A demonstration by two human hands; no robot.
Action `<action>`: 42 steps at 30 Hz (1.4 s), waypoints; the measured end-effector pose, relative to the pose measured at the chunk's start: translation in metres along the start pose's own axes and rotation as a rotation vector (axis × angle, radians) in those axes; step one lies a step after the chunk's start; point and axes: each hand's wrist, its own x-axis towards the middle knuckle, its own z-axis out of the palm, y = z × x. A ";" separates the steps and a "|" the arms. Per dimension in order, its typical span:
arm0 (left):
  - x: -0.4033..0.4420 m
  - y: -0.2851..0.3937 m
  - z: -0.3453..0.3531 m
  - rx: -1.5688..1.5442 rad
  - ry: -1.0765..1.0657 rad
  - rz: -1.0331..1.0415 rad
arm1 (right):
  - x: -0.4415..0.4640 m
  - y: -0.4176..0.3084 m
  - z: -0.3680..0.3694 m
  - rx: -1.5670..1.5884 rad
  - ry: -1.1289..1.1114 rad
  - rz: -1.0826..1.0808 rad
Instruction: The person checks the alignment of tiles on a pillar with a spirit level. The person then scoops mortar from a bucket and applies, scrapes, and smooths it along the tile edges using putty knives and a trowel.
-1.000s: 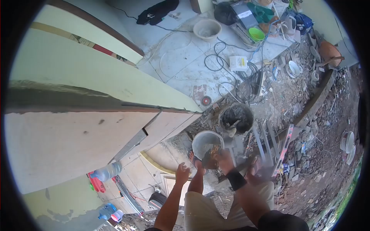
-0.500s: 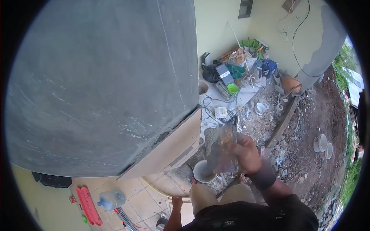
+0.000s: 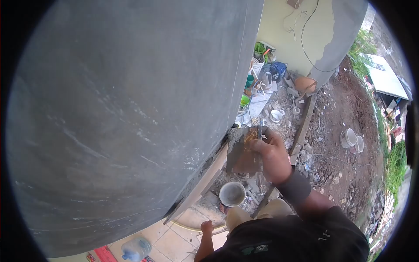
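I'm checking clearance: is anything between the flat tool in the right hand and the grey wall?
Nothing visible. The flat tool, held in the right hand, appears right beside the lower edge of the grey wall; whether they touch, I can't tell.

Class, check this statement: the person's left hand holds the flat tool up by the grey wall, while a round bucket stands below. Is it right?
Not quite: the head view shows the right hand holding the flat tool up by the grey wall, while a round bucket stands below.
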 end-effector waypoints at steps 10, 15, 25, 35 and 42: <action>-0.002 0.078 -0.024 -0.414 0.035 -0.561 | 0.007 0.004 0.033 0.060 0.167 -0.091; 0.000 0.087 -0.036 -0.465 -0.020 -0.581 | 0.011 0.006 0.038 0.071 0.167 0.008; 0.001 0.078 -0.038 -0.407 -0.032 -0.603 | 0.008 -0.018 0.047 -0.059 0.171 0.132; 0.009 0.070 -0.031 -0.414 -0.088 -0.616 | 0.015 -0.030 0.050 -0.204 0.148 0.162; 0.001 0.086 -0.027 -0.351 -0.035 -0.626 | 0.015 -0.020 0.047 -0.199 0.154 0.047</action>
